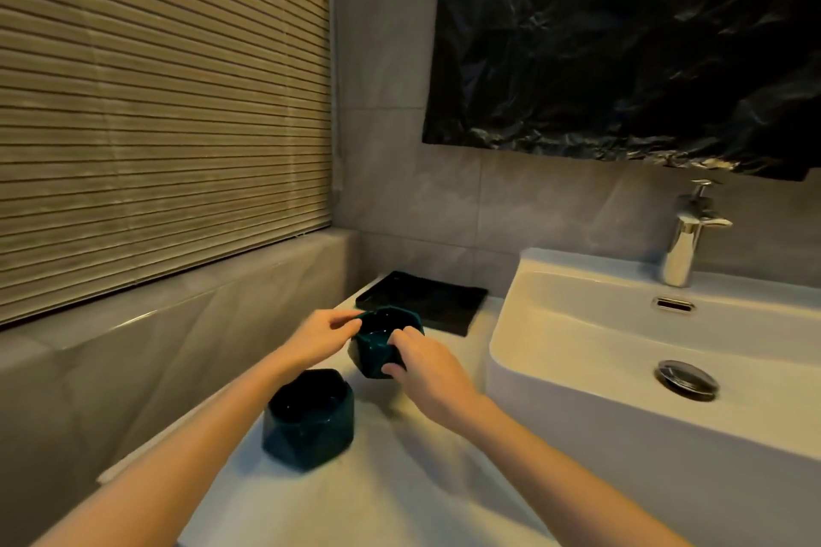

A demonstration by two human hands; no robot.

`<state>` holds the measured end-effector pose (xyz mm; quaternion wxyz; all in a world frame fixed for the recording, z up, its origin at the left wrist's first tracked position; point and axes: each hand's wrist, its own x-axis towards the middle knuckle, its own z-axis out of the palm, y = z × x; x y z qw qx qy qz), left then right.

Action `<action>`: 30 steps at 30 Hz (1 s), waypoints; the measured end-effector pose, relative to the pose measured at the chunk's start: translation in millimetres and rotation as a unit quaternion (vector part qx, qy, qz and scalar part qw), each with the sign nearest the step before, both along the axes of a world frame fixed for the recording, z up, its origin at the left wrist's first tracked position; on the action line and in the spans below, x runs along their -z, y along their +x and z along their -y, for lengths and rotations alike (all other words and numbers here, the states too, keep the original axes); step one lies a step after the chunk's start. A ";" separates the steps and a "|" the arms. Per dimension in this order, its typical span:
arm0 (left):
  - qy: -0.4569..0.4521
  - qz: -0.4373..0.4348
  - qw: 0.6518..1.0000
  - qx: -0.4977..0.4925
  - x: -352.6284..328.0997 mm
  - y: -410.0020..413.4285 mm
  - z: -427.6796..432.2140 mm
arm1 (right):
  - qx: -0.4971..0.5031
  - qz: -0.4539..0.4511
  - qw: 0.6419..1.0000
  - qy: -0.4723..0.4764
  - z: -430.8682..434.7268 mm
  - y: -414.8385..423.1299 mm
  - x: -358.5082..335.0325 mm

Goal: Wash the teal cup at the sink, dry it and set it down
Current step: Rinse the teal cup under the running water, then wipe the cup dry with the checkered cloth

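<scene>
A faceted teal cup (377, 351) is held over the white counter (400, 480), tilted toward me, left of the sink. My left hand (322, 335) pinches its left rim. My right hand (422, 369) grips its right side, fingers wrapped over the wall. A second teal cup (308, 417) of the same faceted shape stands upright on the counter, just below and left of the held one, touching neither hand.
A white basin (577, 324) with a round drain plug (687, 378) lies to the right, a chrome tap (686, 235) behind it. A black tray (426, 298) rests at the back of the counter. A tiled ledge and window blind run along the left.
</scene>
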<state>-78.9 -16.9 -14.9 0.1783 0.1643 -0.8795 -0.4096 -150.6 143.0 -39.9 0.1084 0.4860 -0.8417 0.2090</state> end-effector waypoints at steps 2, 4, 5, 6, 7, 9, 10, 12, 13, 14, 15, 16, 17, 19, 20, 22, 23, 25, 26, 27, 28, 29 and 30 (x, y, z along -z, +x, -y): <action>-0.033 0.015 0.999 0.022 3.8 -6.4 -2.2 | 0.005 0.012 1.000 0.001 1.6 -5.3 8.0; -0.072 0.036 0.996 0.033 7.5 -12.7 -1.9 | 0.006 0.018 1.000 0.007 2.5 -10.4 14.4; -0.086 0.046 0.995 0.034 9.8 -15.6 -0.4 | 0.008 0.021 1.000 0.011 3.0 -12.5 17.2; -0.093 0.056 0.993 0.035 11.8 -17.6 0.9 | 0.012 0.024 1.000 0.015 3.6 -14.4 19.6; -0.093 0.062 0.993 0.038 14.3 -19.3 2.7 | 0.015 0.026 0.999 0.019 4.4 -16.0 21.8; -0.088 0.068 0.993 0.043 18.7 -20.8 5.1 | 0.017 0.027 0.999 0.028 5.4 -18.8 26.2; -0.091 0.070 0.992 0.045 19.7 -20.4 5.4 | 0.017 0.028 0.999 0.032 5.6 -20.1 28.2; -0.102 0.076 0.991 0.045 22.5 -19.7 6.8 | 0.015 0.030 0.999 0.038 5.8 -22.5 32.5; -0.106 0.079 0.990 0.043 24.3 -20.2 8.1 | 0.014 0.031 0.999 0.039 6.1 -23.3 34.7; -0.109 0.085 0.990 0.041 25.6 -20.6 8.9 | 0.014 0.033 0.999 0.039 6.2 -23.7 36.5; -0.112 0.094 0.989 0.039 27.1 -21.1 9.8 | 0.013 0.035 0.999 0.038 6.4 -23.4 38.4; -0.114 0.104 0.987 0.037 28.1 -21.3 10.0 | 0.013 0.035 0.999 0.037 6.8 -23.3 40.1; -0.113 0.110 0.987 0.036 29.1 -21.3 10.3 | 0.012 0.034 0.999 0.035 7.2 -22.9 41.1; -0.110 0.113 0.987 0.034 30.6 -20.8 10.6 | 0.012 0.034 0.999 0.035 7.7 -22.9 42.4; -0.111 0.114 0.987 0.031 30.8 -19.6 10.9 | 0.013 0.034 0.999 0.035 7.2 -23.0 42.2; -0.121 0.106 0.987 0.020 30.3 -15.7 13.0 | 0.016 0.033 0.998 0.042 4.5 -21.4 40.0; -0.126 0.096 0.987 0.012 29.9 -12.4 15.1 | 0.016 0.029 0.999 0.044 2.9 -19.6 37.2; -0.136 0.075 0.988 -0.004 28.7 -1.7 20.0 | 0.012 0.015 1.000 0.025 -0.4 -12.3 28.9; -0.137 0.068 0.988 -0.013 28.6 4.6 23.0 | 0.007 0.010 1.000 0.006 -1.2 -6.4 23.5; -0.134 0.063 0.989 -0.023 28.5 10.8 26.1 | 0.000 0.012 1.000 -0.011 -1.0 0.7 18.1; -0.129 0.059 0.989 -0.033 28.7 17.3 29.3 | -0.004 0.027 0.999 -0.020 0.5 8.5 13.4; -0.121 0.056 0.990 -0.044 29.5 23.5 33.0 | -0.005 0.057 0.998 -0.018 3.4 15.9 10.4; -0.111 0.055 0.991 -0.053 29.9 30.1 35.8 | 0.000 0.098 0.995 -0.004 7.9 22.6 8.5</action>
